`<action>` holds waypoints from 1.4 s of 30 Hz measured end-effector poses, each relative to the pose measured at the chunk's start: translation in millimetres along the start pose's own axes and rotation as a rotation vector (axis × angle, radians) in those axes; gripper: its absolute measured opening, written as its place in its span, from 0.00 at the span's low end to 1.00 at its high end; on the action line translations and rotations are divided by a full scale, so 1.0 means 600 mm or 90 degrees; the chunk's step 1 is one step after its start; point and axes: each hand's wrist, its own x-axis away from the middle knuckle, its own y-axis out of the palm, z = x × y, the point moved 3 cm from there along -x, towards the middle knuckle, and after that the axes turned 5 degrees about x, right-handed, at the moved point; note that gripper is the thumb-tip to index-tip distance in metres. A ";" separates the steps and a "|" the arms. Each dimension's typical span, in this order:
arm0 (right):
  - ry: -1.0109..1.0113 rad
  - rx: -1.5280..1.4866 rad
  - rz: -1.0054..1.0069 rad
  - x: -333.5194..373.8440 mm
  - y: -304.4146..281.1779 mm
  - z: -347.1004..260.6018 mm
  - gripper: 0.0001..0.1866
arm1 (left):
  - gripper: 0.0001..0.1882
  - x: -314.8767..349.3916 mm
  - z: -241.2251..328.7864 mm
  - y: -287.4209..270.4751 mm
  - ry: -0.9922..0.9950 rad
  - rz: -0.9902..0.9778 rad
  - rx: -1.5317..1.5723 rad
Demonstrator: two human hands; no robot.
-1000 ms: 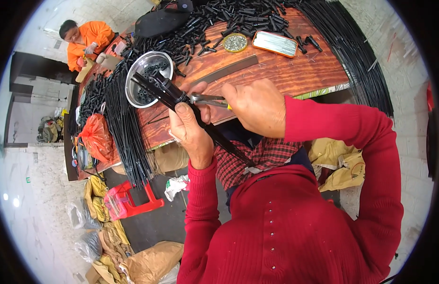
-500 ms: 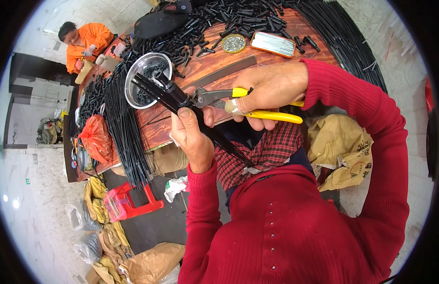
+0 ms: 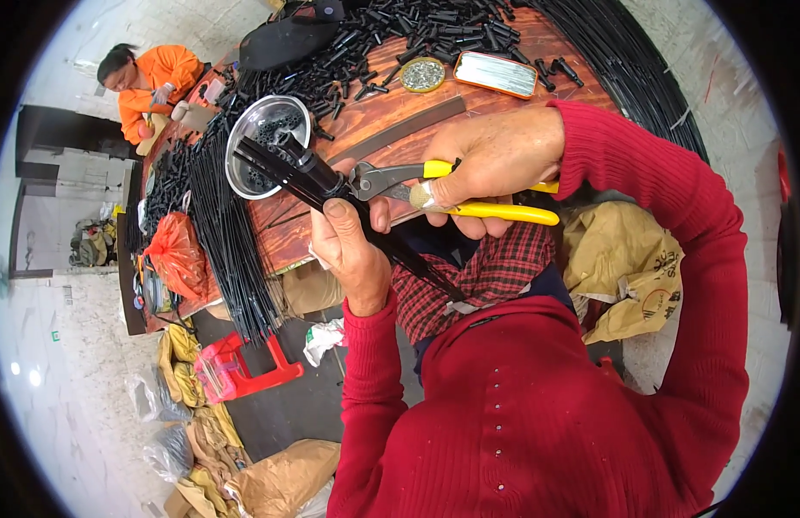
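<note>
My left hand [image 3: 358, 259] is closed around a folded black umbrella frame [image 3: 283, 171], a bundle of thin ribs with a black plastic collar. The frame slants from above a steel bowl [image 3: 236, 160] down to my lap. In my right hand [image 3: 486, 173] are end-cutting pliers with yellow handles [image 3: 512, 213]. Their grey jaws touch the frame at the collar, just above my left fingertips; what is between the jaws is too small to make out. A wrap covers part of my right thumb. The bowl holds small black rings.
Black plastic tubes [image 3: 452, 30] are heaped across the wooden table [image 3: 400, 108]. A round yellow tin [image 3: 422, 75] and an orange tray of wires [image 3: 496, 75] stand near them. Rib bundles [image 3: 231, 242] overhang the left edge. A co-worker in orange [image 3: 171, 69] sits at the far left.
Both hands keep nearly the same hold, with the pliers' handles a touch wider apart. The view has shifted slightly. The co-worker's head is bent lower.
</note>
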 end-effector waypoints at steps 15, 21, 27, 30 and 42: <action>-0.053 0.026 0.075 -0.017 0.016 -0.006 0.18 | 0.23 -0.001 -0.002 0.015 0.086 0.080 -0.101; -0.068 0.063 0.136 -0.025 0.031 -0.009 0.20 | 0.23 0.004 0.000 0.001 0.078 0.094 -0.118; -0.099 0.049 0.120 -0.043 0.028 0.008 0.18 | 0.29 -0.006 -0.012 -0.037 0.004 0.039 0.093; -0.108 0.091 0.117 -0.036 0.024 0.007 0.17 | 0.29 -0.006 -0.003 -0.025 -0.004 0.040 0.120; -0.113 0.169 0.176 -0.023 0.020 0.000 0.16 | 0.29 -0.009 -0.004 -0.012 0.015 0.034 0.062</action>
